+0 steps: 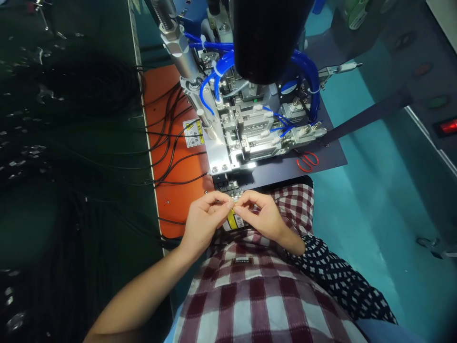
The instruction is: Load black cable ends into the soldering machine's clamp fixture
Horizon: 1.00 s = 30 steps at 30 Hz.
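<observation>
"Where's the small piece (234, 203), and which way does it point?"
"Between the fingertips, near the yellow label (233, 220). Its long axis is too tiny to tell."
"Hands?"
"Left hand (203, 218) and right hand (264, 217) both pinched nearly closed on it, thumbs to forefingers."

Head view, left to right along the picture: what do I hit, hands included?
Loose coil of thin black cables → bare left hand → bare right hand → red-handled scissors → glowing red rectangular light.
</observation>
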Tool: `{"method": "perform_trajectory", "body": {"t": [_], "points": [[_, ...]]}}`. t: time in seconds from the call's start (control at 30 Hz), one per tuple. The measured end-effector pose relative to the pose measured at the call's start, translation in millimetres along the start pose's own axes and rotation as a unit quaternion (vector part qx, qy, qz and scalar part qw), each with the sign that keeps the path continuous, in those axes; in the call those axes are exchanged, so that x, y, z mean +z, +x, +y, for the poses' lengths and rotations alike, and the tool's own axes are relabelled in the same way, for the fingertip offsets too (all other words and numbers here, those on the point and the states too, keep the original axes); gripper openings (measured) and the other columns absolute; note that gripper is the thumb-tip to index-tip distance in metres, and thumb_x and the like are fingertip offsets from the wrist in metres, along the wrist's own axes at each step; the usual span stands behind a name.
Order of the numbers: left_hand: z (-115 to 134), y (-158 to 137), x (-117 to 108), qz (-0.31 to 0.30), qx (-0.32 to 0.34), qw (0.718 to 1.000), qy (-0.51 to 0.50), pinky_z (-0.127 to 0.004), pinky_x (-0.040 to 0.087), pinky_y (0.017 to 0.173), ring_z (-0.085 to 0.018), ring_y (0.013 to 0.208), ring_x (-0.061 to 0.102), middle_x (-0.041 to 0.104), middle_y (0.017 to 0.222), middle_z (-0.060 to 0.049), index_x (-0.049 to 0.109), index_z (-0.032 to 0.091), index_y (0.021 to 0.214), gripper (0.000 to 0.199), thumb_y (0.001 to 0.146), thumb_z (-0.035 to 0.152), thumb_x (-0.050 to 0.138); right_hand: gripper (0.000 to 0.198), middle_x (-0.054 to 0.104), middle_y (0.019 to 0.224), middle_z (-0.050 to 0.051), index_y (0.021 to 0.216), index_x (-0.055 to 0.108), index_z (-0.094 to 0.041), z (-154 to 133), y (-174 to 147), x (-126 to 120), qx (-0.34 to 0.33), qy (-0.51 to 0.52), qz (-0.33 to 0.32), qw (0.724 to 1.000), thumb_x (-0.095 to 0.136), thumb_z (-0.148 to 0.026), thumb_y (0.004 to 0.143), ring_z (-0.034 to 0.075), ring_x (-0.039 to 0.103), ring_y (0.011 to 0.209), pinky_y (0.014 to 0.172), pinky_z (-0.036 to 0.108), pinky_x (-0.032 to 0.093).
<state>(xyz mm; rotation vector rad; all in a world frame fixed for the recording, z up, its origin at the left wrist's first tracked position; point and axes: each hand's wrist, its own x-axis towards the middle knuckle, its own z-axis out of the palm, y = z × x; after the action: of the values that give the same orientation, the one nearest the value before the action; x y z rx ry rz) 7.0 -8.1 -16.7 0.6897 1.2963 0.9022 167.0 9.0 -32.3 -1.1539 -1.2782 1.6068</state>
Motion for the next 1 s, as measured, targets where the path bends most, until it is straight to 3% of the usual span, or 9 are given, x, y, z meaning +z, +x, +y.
{"method": "perform_trajectory", "body": {"t": [0.17, 0.43, 0.63, 0.83, 1.0], "points": [[1.2, -1.0, 0.9, 0.007, -0.009, 1.0, 0.006, -0.015, 0.03, 0.043, -0.003, 0.042, 0.036, 0.048, 0.049, 0.006, 0.065, 0.016, 0.078, 0.015, 0.079, 0.029, 0.071, 0.006, 0.063, 0.074, 0.001, 0.078, 0.066, -0.018, -5.8, 3.3, -7.7, -0.026, -0.021, 0.005, 0.999, 0.066, -0.023, 0.08, 0.012, 0.053, 0.062, 0.059, 0.026, 0.045], [1.5, -1.1, 1.1, 0.004, -0.007, 1.0, 0.028, -0.013, 0.032, 0.043, -0.002, 0.042, 0.036, 0.048, 0.05, 0.008, 0.063, 0.015, 0.078, 0.018, 0.08, 0.03, 0.071, 0.01, 0.064, 0.073, 0.002, 0.078, 0.066, -0.016, -4.3, 5.1, -3.3, -0.007, -0.029, 0.021, 0.999, 0.065, -0.026, 0.081, 0.012, 0.055, 0.063, 0.059, 0.025, 0.043], [4.9, -2.6, 3.7, -0.003, 0.009, 0.998, 0.059, -0.013, 0.034, 0.044, -0.001, 0.044, 0.041, 0.054, 0.058, 0.006, 0.063, 0.014, 0.076, 0.017, 0.079, 0.029, 0.071, 0.011, 0.061, 0.072, 0.001, 0.075, 0.062, -0.017, 0.0, 4.1, -2.9, -0.046, -0.078, 0.031, 0.995, 0.063, -0.022, 0.084, 0.012, 0.053, 0.064, 0.06, 0.024, 0.043], [1.3, -0.5, 3.8, 0.038, 0.139, 0.977, 0.154, -0.018, 0.047, 0.056, -0.008, 0.061, 0.058, 0.065, 0.073, 0.001, 0.067, 0.016, 0.082, 0.01, 0.079, 0.024, 0.07, 0.013, 0.056, 0.073, -0.001, 0.077, 0.057, -0.018, 4.9, 4.6, -3.6, 0.005, -0.031, 0.002, 0.999, 0.059, -0.026, 0.087, 0.01, 0.052, 0.06, 0.055, 0.023, 0.042], [2.8, 5.1, -6.2, -0.019, 0.185, 0.954, 0.235, -0.019, 0.048, 0.058, -0.009, 0.062, 0.058, 0.064, 0.071, 0.002, 0.067, 0.017, 0.079, 0.006, 0.083, 0.021, 0.066, 0.015, 0.053, 0.068, -0.003, 0.076, 0.055, -0.017, 7.4, 6.3, -5.8, 0.03, -0.008, -0.017, 0.999, 0.059, -0.027, 0.087, 0.009, 0.048, 0.055, 0.052, 0.022, 0.039]]}}
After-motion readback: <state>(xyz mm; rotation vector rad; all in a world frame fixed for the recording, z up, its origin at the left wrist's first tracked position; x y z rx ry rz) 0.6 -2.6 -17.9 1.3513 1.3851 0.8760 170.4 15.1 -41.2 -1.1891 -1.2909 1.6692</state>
